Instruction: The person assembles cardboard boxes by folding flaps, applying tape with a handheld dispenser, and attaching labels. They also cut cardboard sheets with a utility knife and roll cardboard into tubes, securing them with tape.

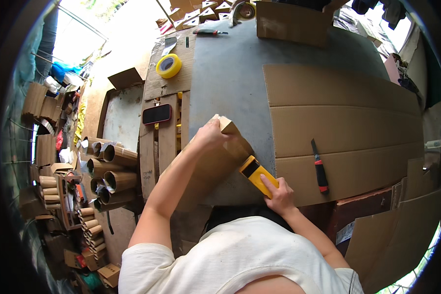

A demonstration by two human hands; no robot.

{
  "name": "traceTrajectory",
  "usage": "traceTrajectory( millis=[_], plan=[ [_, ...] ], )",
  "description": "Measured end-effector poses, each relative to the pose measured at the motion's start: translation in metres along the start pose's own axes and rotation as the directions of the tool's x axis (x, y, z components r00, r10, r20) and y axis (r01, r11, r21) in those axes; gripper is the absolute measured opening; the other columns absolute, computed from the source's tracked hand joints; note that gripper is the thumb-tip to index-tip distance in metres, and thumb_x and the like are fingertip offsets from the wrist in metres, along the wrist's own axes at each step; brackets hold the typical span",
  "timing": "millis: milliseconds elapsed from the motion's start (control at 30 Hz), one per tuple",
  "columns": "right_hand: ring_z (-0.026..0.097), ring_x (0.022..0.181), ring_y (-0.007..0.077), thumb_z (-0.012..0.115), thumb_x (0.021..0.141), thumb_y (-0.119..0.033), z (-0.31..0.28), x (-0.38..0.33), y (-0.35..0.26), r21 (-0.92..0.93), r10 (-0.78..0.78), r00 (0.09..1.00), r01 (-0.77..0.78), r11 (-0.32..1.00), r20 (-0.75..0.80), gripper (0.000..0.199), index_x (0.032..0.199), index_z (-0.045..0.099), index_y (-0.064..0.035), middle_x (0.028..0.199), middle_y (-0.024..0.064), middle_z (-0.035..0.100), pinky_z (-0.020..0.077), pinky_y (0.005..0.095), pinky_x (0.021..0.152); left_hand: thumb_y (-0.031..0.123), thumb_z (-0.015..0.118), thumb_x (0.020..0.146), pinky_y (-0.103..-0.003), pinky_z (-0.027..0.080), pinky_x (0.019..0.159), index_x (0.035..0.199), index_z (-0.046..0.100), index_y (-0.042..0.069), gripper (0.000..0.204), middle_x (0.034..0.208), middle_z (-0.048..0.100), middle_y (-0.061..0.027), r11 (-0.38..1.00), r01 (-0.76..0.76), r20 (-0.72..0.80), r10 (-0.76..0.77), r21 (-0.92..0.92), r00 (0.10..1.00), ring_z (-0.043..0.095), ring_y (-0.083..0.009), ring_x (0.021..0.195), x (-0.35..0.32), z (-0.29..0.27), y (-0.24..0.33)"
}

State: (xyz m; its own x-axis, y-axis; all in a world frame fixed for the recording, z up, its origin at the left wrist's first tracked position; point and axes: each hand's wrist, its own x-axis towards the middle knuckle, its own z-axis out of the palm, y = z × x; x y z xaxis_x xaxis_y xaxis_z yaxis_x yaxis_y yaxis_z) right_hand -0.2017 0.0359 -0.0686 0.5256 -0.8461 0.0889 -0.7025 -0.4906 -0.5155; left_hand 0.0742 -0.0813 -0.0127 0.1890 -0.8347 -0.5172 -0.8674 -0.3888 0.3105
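My left hand [210, 133] is closed round the upper end of a folded brown cardboard piece [214, 169], which slopes down beneath my forearm. In my right hand [281, 195] is a yellow block-shaped tool [257, 177] with a black patch. Its far end is close to the cardboard's right edge; whether they touch, I cannot tell. To the right, a utility knife [320, 169] with a black and red handle lies on a large flat cardboard sheet [343, 125], its blade pointing away from me.
A grey tabletop [225, 73] lies under the work. Left of it are a phone [157, 114] and a yellow tape roll [168, 65]. Another cutter [209, 32] and a cardboard box [293, 23] sit at the far side. Rolled cardboard tubes [115, 169] are stacked at left.
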Motion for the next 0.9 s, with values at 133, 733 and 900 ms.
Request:
traceTrajectory(
  millis=[133,733,900],
  plan=[
    [0.055,0.073,0.0285,0.071,0.062,-0.013,0.001,0.012,-0.003,-0.007,0.013,1.000,-0.012,1.000,0.028,0.068,0.125,0.049,-0.0260,0.084,0.0122,0.045,0.0514,0.0379,0.064,0.043,0.074,0.058,-0.033,0.048,0.074,0.108,0.060,0.013,0.060,0.090,0.066,-0.0115,0.995,-0.099,0.106,0.097,0.019,0.990,0.062,-0.0257,0.084,0.013,-0.020,-0.008],
    [0.056,0.068,0.0265,0.070,0.061,-0.011,0.031,0.107,-0.047,0.071,-0.036,0.994,0.044,0.997,-0.107,0.067,0.124,0.051,-0.0271,0.085,0.0100,0.047,0.0514,0.0357,0.061,0.057,0.041,0.087,-0.024,0.044,0.071,0.093,0.064,0.002,0.060,0.080,0.062,-0.0017,0.928,0.009,0.146,0.049,-0.372,0.988,0.055,-0.0087,0.076,0.103,-0.110,-0.142],
    [0.055,0.069,0.0263,0.070,0.060,-0.013,0.008,0.064,-0.031,0.068,0.072,0.988,-0.063,0.996,-0.140,0.069,0.125,0.049,-0.0270,0.083,0.0093,0.046,0.0517,0.0366,0.063,0.053,0.047,0.086,-0.026,0.044,0.074,0.095,0.064,-0.001,0.058,0.083,0.063,-0.0037,0.824,-0.027,0.084,0.091,-0.566,0.992,0.054,-0.0104,0.077,0.070,-0.082,-0.156]
  ],
)
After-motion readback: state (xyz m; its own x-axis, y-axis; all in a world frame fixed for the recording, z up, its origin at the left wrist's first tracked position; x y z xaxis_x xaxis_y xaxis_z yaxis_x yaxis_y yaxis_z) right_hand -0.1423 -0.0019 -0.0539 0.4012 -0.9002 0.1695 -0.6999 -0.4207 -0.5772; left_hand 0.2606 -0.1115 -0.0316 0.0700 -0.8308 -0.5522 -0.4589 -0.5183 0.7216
